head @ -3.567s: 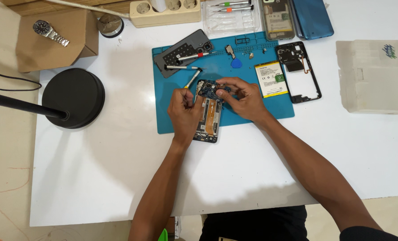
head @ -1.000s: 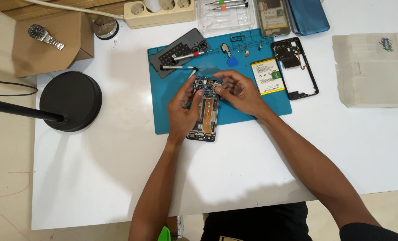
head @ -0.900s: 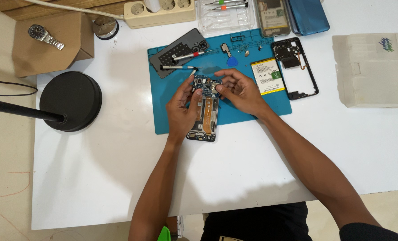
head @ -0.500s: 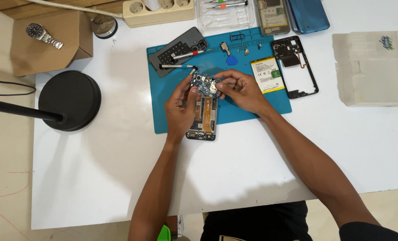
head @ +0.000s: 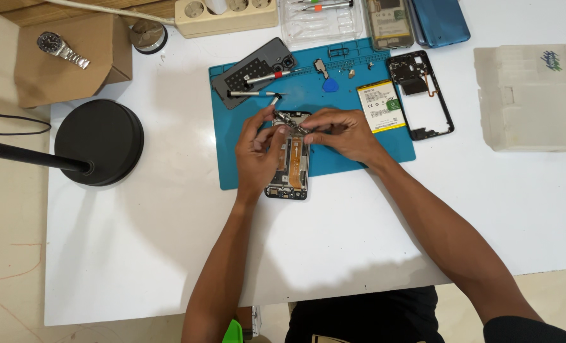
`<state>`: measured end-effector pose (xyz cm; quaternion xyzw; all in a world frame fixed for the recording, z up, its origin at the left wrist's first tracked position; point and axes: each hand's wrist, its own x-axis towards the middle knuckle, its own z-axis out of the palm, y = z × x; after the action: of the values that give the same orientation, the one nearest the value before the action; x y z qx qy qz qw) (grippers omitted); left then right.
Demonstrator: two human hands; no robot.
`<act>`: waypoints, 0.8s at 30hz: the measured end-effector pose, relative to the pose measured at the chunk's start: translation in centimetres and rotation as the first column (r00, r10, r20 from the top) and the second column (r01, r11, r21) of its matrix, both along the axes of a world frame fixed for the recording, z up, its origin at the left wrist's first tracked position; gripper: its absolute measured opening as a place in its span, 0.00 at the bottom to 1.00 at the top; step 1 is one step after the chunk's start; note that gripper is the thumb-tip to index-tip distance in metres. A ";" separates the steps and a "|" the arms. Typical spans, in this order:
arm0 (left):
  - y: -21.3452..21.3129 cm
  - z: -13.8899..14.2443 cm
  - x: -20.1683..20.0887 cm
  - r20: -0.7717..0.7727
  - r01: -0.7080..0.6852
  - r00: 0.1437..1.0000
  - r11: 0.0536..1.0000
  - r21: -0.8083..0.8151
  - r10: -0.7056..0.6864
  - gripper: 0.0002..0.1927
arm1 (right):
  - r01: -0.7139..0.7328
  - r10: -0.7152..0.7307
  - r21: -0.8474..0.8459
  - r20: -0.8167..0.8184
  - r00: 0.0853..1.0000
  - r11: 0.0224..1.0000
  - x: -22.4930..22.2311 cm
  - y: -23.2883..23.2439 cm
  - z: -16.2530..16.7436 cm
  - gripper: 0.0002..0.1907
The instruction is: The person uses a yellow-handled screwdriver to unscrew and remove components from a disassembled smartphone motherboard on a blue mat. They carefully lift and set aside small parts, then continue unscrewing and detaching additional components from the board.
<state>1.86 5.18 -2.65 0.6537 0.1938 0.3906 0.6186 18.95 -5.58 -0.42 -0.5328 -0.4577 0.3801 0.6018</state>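
A: What has changed since a moment ago?

B: Little. Both hands have stayed over the opened phone (head: 289, 159), which lies as before at the lower edge of the teal repair mat (head: 359, 159) on the white worktop (head: 137, 254). The whole scene sits slightly lower in view, and the right-hand tool has shifted a touch.

A: And the hands?

B: The left hand (head: 257, 155) lies along the phone's 9 o'clock side, its fingers (head: 276, 130) curled against the upper end, steadying it. The right hand (head: 343, 132) comes in from 3 o'clock, fingers pinched shut on thin metal tweezers (head: 289, 121) whose tip meets the phone's top end.

A: Containers, largest first?

B: At 3 o'clock from the mat, a frosted plastic box (head: 527, 95), lid on, contents not visible. At 10 o'clock, a brown cardboard box (head: 73, 73) with a wristwatch (head: 57, 47) on top. At 12 o'clock, a clear parts case (head: 321, 25) holding small screwdrivers.

A: On the mat itself?

B: A black mid-frame (head: 445, 108) at 2 o'clock from the phone, a battery (head: 378, 105) beside it, a grey back cover (head: 248, 73) at 11 o'clock with two screwdrivers (head: 251, 94) across it, and a blue pick (head: 330, 84).
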 end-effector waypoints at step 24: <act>-0.3 -0.2 0.0 -0.022 0.068 0.997 0.993 -0.098 -0.070 0.23 | 0.027 -0.024 0.176 -0.018 1.000 0.984 -0.8 0.4 -0.1 0.23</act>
<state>1.89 4.85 -2.82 0.6342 0.1976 0.3507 0.6601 18.16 -5.19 -0.53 -0.4804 -0.4780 0.3346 0.6548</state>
